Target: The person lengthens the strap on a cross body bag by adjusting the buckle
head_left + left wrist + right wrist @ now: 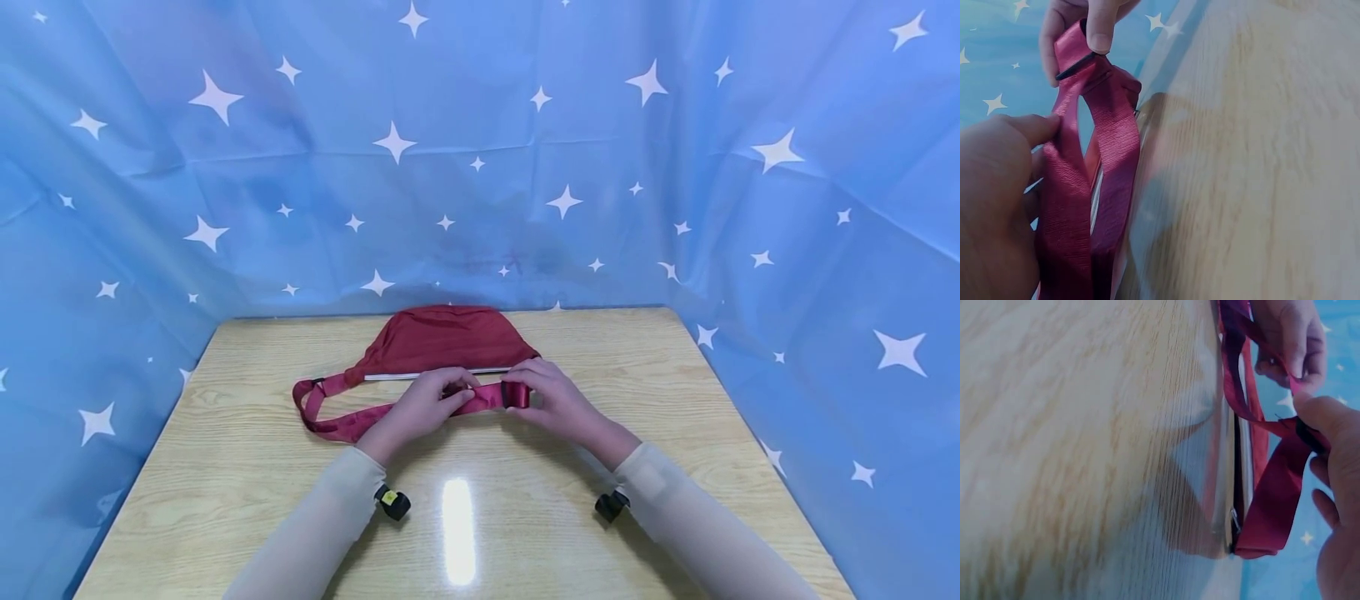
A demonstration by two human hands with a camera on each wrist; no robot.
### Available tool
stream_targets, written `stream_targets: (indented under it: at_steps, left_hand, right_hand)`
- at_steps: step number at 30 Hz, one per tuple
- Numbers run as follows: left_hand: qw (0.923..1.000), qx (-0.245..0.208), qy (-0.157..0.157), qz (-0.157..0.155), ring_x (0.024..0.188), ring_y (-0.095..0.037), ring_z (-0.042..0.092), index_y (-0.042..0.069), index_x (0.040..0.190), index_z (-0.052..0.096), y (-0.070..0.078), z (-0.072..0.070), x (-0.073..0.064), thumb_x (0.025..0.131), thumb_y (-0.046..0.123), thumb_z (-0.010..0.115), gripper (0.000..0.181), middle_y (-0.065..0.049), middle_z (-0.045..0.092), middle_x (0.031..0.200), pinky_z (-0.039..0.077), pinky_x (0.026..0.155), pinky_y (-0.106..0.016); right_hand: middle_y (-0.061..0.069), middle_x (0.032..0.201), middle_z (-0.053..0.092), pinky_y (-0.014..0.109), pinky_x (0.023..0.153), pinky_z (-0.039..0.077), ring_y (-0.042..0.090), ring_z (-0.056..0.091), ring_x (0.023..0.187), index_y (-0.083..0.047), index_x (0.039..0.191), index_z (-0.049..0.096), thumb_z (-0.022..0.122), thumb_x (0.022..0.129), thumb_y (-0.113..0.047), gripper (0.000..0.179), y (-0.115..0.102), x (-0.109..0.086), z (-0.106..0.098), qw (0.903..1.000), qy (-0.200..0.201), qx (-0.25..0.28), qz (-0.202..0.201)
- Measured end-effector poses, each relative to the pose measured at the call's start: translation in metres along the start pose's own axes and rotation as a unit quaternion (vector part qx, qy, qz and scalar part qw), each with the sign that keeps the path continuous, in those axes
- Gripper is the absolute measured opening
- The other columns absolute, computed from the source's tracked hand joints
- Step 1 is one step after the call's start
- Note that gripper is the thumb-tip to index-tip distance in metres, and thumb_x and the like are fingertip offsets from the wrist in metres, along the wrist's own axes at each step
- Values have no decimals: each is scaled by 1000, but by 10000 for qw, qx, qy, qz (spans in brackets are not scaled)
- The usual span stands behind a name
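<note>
A dark red waist bag (pixel 452 340) lies near the table's far edge, its pale zipper side toward me. Its red strap (pixel 352 427) loops out to the left and back across the front of the bag. My left hand (pixel 429 402) pinches the strap between thumb and fingers. Just to the right, my right hand (pixel 553 400) grips the strap at a black slider buckle (pixel 1311 436). From the right wrist view, a folded length of strap hangs below that buckle beside the zipper. Part of the bag's front is hidden behind both hands.
The wood-grain table (pixel 225 492) carries a bright light reflection near its front. A blue curtain (pixel 480 208) with white stars hangs behind and along both sides. Each cream sleeve has a small black device (pixel 393 502) at the wrist.
</note>
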State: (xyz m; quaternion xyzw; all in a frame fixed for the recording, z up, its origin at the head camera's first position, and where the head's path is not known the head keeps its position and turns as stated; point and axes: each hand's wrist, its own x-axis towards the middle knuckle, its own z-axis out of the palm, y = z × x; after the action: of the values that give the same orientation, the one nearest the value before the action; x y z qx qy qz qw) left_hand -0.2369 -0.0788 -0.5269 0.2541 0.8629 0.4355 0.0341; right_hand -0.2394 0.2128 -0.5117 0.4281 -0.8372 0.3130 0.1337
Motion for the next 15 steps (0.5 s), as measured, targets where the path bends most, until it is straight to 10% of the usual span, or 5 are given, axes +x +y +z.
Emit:
stream_targets:
  at_steps: [15]
  left_hand:
    - [9991,-417,69,86,88,-13,61,23,114,78,10,10,8,112,19,70,9,9,70,99,53,79,-33]
  right_hand:
    - [-3,126,71,43,96,58,19,62,117,-11,133,74,96,86,-7,52,5,-1,3,9978,-199,504,375]
